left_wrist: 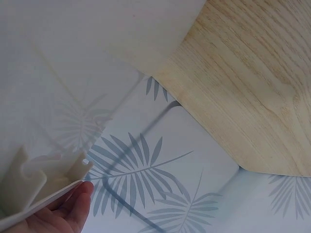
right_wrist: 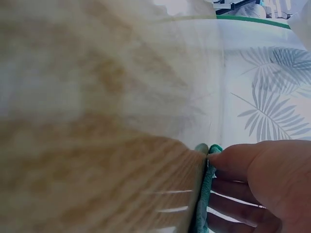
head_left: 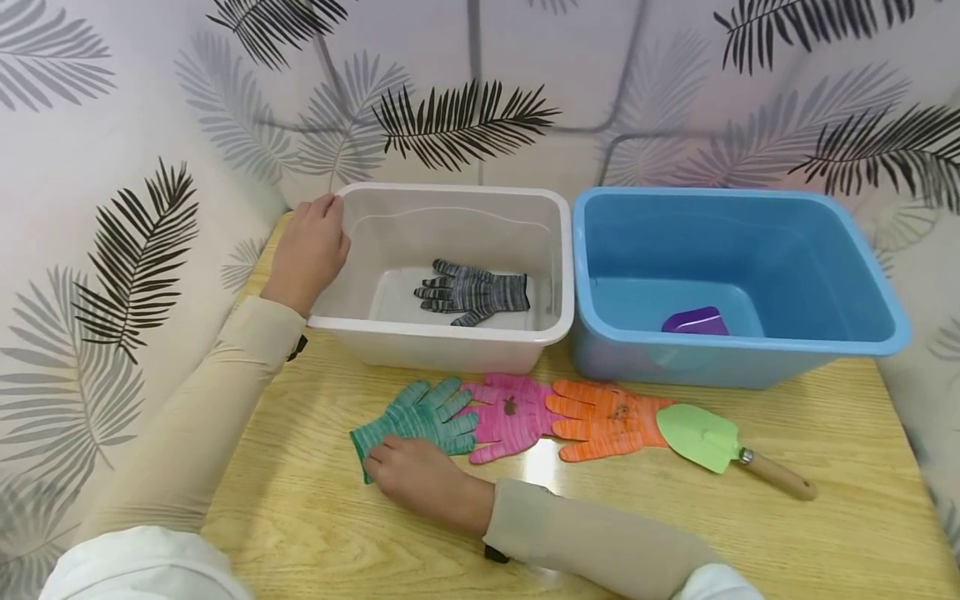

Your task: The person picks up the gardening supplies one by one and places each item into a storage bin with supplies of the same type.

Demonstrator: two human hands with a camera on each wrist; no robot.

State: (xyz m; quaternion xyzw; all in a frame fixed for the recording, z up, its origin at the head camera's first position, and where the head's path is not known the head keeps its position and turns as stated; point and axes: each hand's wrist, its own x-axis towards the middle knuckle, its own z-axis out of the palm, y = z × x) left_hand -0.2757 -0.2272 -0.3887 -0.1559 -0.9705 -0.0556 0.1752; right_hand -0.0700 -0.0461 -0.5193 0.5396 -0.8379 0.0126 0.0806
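My left hand (head_left: 309, 250) grips the left rim of a white plastic tub (head_left: 442, 350); in the left wrist view the fingers (left_wrist: 82, 206) curl under its edge. Inside the tub lies a grey striped glove (head_left: 480, 292). On the table, my right hand (head_left: 431, 483) pinches the cuff of a teal green glove (head_left: 420, 421). From the right wrist view, the thumb (right_wrist: 233, 158) meets the glove's edge (right_wrist: 206, 194). A pink glove (head_left: 513, 417) and an orange glove (head_left: 607, 421) continue the row, with overlapping ends.
A blue tub (head_left: 690, 358) stands beside the white one, with a purple object (head_left: 696, 322) in it, partly hidden by the front wall. A green trowel (head_left: 701, 437) with a wooden handle touches the orange glove's cuff. Leaf-patterned cloth (head_left: 450, 75) surrounds the wooden table (head_left: 315, 500).
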